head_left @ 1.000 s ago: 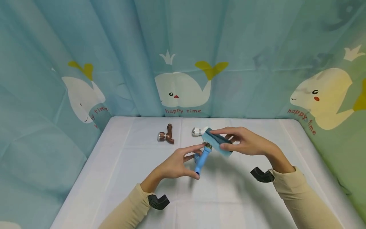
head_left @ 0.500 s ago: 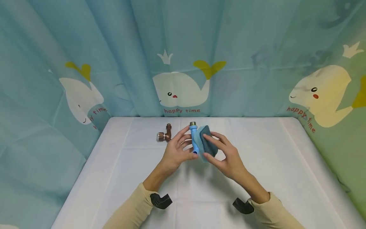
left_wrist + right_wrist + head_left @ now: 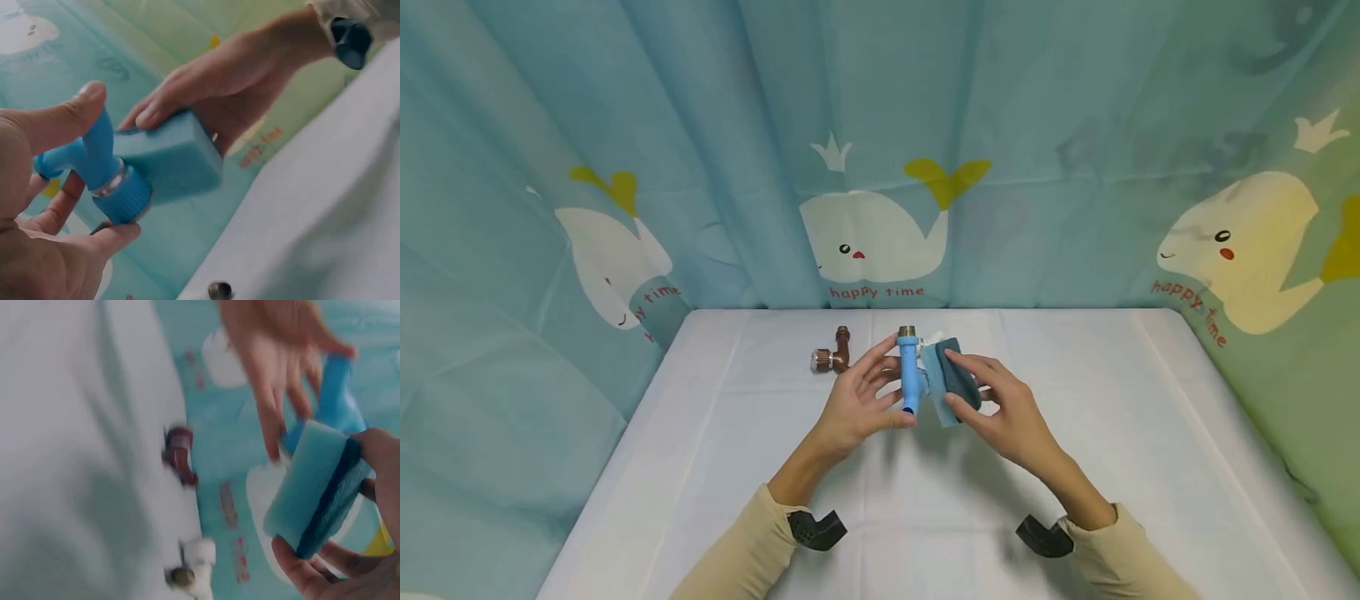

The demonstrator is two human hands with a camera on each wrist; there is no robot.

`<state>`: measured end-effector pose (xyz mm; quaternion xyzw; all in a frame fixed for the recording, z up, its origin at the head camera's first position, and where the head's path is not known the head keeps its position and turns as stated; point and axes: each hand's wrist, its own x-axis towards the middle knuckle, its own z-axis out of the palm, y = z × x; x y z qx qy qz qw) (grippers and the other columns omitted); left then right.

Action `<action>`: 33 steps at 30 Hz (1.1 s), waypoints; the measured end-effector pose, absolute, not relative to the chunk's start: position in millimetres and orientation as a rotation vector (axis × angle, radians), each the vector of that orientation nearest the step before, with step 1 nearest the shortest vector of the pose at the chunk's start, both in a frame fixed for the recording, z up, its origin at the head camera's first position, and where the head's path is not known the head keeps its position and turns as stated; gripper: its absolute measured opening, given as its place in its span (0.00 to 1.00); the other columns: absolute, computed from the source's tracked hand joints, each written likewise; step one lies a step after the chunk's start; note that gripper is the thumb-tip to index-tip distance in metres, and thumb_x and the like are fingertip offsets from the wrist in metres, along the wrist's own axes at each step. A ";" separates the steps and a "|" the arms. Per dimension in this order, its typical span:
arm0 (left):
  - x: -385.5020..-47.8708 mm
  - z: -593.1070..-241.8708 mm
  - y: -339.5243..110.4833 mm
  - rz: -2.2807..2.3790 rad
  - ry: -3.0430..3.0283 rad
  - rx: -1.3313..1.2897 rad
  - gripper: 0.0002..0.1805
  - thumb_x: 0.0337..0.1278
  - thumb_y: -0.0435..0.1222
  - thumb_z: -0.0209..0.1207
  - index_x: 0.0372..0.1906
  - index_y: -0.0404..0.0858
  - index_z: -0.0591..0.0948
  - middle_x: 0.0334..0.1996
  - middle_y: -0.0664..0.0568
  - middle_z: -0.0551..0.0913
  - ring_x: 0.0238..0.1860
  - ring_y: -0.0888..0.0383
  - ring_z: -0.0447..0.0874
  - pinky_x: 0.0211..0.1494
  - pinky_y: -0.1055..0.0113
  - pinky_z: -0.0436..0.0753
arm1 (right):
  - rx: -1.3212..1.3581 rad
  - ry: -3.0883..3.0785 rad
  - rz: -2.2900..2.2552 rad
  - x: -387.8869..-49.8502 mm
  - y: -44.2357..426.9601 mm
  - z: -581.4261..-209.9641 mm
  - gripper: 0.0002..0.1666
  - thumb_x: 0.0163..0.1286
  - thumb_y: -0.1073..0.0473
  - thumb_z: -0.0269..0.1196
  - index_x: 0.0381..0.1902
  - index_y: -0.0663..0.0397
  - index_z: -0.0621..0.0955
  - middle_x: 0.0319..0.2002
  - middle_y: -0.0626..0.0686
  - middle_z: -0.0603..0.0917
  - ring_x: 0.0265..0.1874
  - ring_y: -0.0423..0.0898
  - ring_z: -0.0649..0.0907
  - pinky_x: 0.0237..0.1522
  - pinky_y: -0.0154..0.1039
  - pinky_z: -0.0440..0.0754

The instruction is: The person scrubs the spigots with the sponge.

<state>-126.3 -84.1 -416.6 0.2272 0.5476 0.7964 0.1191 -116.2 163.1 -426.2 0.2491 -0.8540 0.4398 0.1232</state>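
Observation:
My left hand (image 3: pixel 853 415) holds a light blue plastic faucet (image 3: pixel 909 371) above the table between thumb and fingers. Its brass threaded end points away and its spout end comes toward me. In the left wrist view the ribbed blue knob (image 3: pixel 125 195) faces the sponge. My right hand (image 3: pixel 1017 418) grips a scrubbing sponge (image 3: pixel 958 385), pale blue foam with a dark blue-green scouring layer. The foam side is turned to the faucet, close beside its knob. Whether they touch I cannot tell.
A brown faucet (image 3: pixel 840 354) lies on the white table at the back, left of my hands. Behind the sponge is a white faucet (image 3: pixel 199 562), mostly hidden in the head view. A blue curtain (image 3: pixel 1045 233) with whales hangs along the table's back edge.
The blue faucet has turned from slanted to nearly straight and moved left and up. The sponge has come down to its right side, then shifted slightly right during the last half second.

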 end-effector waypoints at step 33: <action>-123.8 -430.6 -83.9 2.205 1.764 0.277 0.35 0.55 0.18 0.67 0.69 0.26 0.69 0.72 0.38 0.69 0.51 0.50 0.86 0.54 0.63 0.86 | 0.694 -2.598 1.258 -111.5 195.4 -446.3 0.35 0.66 0.58 0.74 0.70 0.44 0.78 0.65 0.53 0.78 0.56 0.51 0.82 0.45 0.44 0.88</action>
